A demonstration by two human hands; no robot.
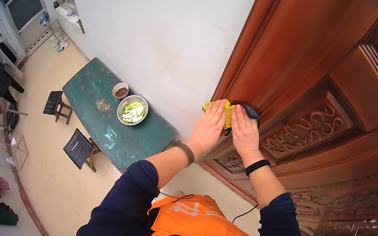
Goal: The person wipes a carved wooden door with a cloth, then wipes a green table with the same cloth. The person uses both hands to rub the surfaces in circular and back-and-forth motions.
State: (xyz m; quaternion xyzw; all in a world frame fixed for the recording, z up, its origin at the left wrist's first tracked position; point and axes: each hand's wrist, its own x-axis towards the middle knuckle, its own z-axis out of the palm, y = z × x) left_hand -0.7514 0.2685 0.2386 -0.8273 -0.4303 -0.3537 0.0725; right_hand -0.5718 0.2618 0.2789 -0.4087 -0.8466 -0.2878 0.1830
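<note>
A yellow and dark grey cloth (229,114) lies pressed against the reddish-brown frame of a carved door (294,68). My left hand (212,122) is flat on the cloth's yellow left part, its fingers stretched upward. Beside it my right hand (246,129) presses with extended fingers on the cloth's right part, where the dark grey side shows. Both palms face the door, and neither hand's fingers are curled around the cloth. A brown band circles the left wrist and a black band the right.
Left of the door is a white wall (159,26). Along it stands a green table (97,129) with a metal bowl of cut vegetables (133,110) and a small bowl of brown contents (120,90). Two folding stools (79,148) (58,105) and drying racks stand farther left.
</note>
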